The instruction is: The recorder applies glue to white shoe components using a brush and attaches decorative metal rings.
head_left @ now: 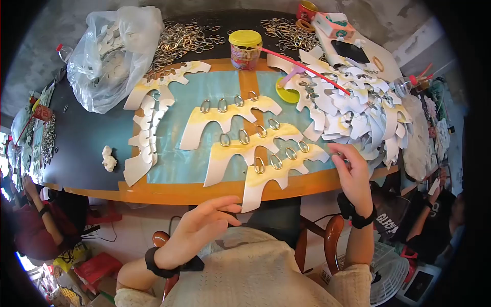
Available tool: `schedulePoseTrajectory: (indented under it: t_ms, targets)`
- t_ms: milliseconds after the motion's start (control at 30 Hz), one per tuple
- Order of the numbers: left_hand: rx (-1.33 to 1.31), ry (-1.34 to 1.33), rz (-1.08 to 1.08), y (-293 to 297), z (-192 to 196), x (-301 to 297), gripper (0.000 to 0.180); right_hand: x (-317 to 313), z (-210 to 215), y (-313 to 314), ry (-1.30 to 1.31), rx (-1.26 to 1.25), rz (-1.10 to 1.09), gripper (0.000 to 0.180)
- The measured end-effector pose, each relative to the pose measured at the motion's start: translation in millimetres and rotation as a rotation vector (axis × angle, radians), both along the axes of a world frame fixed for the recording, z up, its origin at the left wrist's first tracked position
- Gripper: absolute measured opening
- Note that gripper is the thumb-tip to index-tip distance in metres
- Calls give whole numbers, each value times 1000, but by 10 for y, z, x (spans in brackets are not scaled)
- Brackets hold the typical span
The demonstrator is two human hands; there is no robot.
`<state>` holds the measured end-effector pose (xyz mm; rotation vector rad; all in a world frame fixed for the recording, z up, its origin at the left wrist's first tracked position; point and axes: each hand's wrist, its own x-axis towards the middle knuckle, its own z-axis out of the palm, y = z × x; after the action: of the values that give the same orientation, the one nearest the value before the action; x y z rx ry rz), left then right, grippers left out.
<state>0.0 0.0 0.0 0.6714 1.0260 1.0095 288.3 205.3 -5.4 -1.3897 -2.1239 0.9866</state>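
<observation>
Three white scalloped strips lie in a slanting row on the blue sheet (176, 169), each with a yellowish coating on its upper edge and several metal rings standing along it. My left hand (202, 225) has its fingers stretched out beside the lower left end of the nearest strip (251, 190); whether a fingertip touches it I cannot tell. By that strip's right end hovers my right hand (354, 176), thumb and forefinger apart and nothing visible between them. Behind lie the middle strip (219, 161) and the farthest strip (194, 128).
White strips are heaped at the right (348, 120); more overlap at the left (137, 166). Farther back stand a yellow-lidded tub (245, 53), a red stick (307, 70), loose metal rings (179, 43) and a clear plastic bag (87, 74). People sit at both sides.
</observation>
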Motion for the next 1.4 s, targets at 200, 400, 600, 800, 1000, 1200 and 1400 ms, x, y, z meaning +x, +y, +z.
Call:
schedulePoseTrajectory:
  t_ms: [200,400,600,800,1000,1200,1400]
  targets:
    - [31,381,-27,94,-147,108,55,-119,-51,71,-70,380,181,23]
    - [14,159,146,169,-187,204,58,-56,-166,175,-199,296,78,13]
    - [-85,20,166,268,-146,270,57,-35,-163,281,-206,164,130,13]
    - [-187,34,104,424,-173,283,50,-6,-140,357,-194,51,179,15]
    - [-285,-11,140,546,-295,352,39,17,-116,384,-62,-76,230,15]
    - [-211,-7,112,597,-306,394,35,-1,-133,354,22,-86,208,15]
    - [-154,33,126,573,-319,425,35,-22,-96,294,72,-72,166,14]
